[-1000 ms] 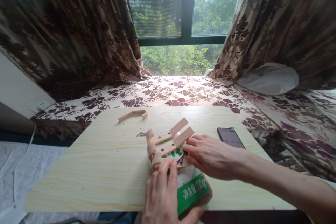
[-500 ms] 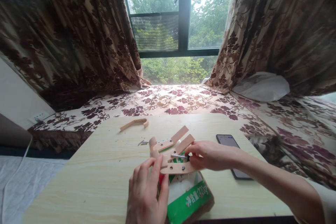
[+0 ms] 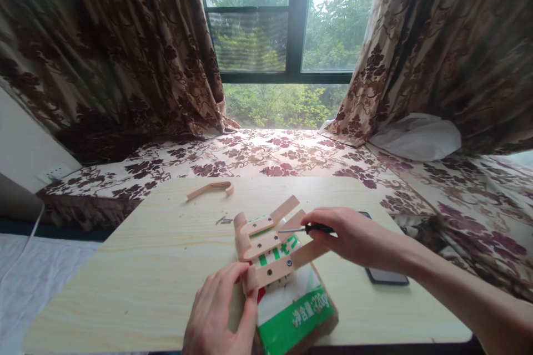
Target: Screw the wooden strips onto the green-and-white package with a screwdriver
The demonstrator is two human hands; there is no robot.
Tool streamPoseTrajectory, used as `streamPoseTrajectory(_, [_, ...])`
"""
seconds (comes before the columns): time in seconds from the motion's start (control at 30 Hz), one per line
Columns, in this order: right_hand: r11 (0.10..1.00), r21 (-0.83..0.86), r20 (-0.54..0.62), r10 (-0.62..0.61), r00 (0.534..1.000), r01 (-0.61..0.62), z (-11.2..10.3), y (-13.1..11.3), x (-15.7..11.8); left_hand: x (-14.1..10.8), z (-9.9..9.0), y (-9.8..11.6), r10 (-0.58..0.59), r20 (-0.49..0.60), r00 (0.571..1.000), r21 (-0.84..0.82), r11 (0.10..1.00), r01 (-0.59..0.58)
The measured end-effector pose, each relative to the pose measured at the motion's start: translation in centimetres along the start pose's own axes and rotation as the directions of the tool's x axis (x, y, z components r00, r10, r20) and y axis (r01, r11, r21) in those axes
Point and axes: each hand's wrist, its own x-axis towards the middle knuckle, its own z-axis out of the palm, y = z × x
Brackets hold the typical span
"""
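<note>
My right hand (image 3: 337, 233) is closed around the black handle of a screwdriver (image 3: 297, 229), whose metal shaft points left above the wooden pieces. My left hand (image 3: 225, 302) pinches the curved end of the nearest wooden hook (image 3: 277, 273), which has two holes with a dark screw head in one. Beyond it lie a middle wooden hook (image 3: 266, 244) and a far wooden hook (image 3: 261, 226), also with holes. All three rest across a green and white packet (image 3: 295, 313) printed with "220g".
Another wooden hook (image 3: 210, 188) lies at the back left of the pale table (image 3: 137, 272). Several small screws (image 3: 225, 221) are on the table left of the packet. A phone (image 3: 387, 276) lies partly under my right forearm. Behind are a flowered cushion ledge (image 3: 270, 155) and a window.
My right hand and the screwdriver have lifted away from the nearest hook, up and to the right. My left hand has shifted slightly left and down, and that hook now lies more slanted.
</note>
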Motion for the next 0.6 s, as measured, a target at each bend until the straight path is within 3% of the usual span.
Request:
streamPoseTrajectory(0.13, [0.983,-0.171,-0.053,-0.084,0.995,0.074,-1.7,-1.1,-1.1,-0.6,-0.1,0.1,-0.068,0.044,0.997,-0.076,0.995,0.071])
streamPoseTrajectory(0.27, [0.96,-0.245,0.058,-0.124,0.991,0.135,-2.9,-2.6,-1.2,-0.6,-0.1,0.0,-0.063,0.091,0.994,-0.146,0.986,0.076])
streamPoseTrajectory(0.43, [0.942,-0.297,0.24,-0.086,0.967,0.158,-3.2,-4.3,-0.5,-0.3,-0.1,-0.5,-0.047,0.099,0.994,-0.201,0.977,0.067])
streamPoseTrajectory(0.6, [0.913,-0.371,0.322,-0.044,0.946,0.168,-3.2,-5.2,0.4,0.0,-0.1,-0.5,-0.039,0.076,0.996,-0.221,0.974,0.055])
